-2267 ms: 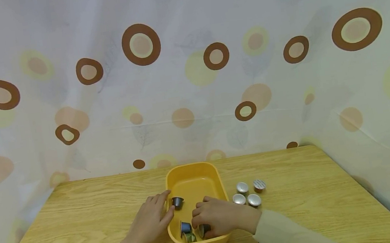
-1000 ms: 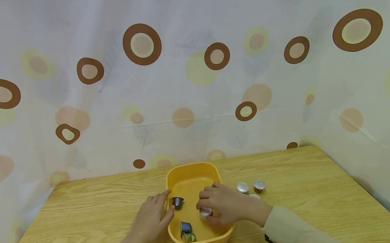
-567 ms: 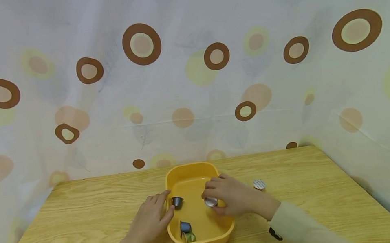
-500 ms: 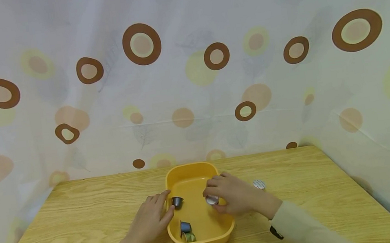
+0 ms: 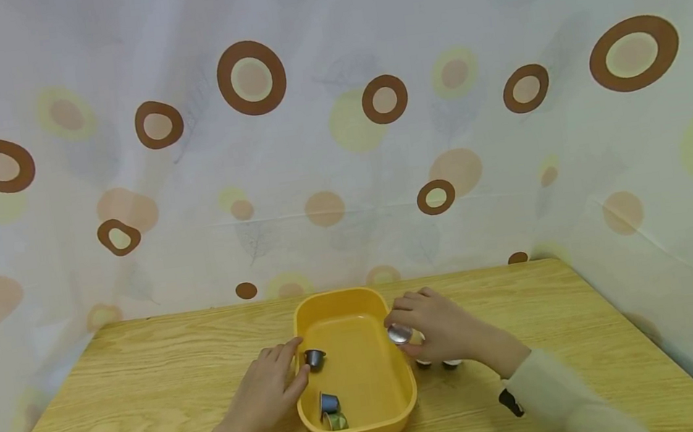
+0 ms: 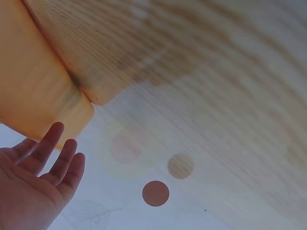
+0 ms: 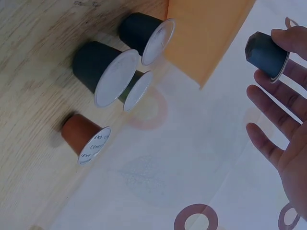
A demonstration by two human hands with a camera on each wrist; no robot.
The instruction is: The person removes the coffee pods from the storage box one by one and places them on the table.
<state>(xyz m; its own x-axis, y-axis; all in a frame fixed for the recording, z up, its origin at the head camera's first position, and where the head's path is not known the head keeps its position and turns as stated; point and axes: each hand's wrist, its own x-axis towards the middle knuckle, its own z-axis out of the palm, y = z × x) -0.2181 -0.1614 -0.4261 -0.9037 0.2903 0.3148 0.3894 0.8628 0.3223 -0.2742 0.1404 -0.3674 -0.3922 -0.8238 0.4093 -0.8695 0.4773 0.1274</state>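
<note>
The dark pod (image 5: 400,334) is pinched in the right hand (image 5: 440,329) at the right rim of the tray (image 5: 368,377). The left hand (image 5: 263,391) is rested on its left rim, nothing gripped. Inside, a grey pod (image 5: 315,359), blue pod (image 5: 329,403) and green pod (image 5: 336,421) are seen. On the wooden table (image 5: 166,393) at right, four pods (image 7: 116,78) are mostly hidden in the head view; a spotted curtain (image 5: 324,146) is hung behind. "END" can be read atop the brown pod (image 7: 79,133).

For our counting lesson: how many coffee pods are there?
8: gray pod, blue pod, green pod in the tray; held pod in the right hand; dark pod, second dark pod, olive pod, brown pod on the table. Others may be hidden.
</note>
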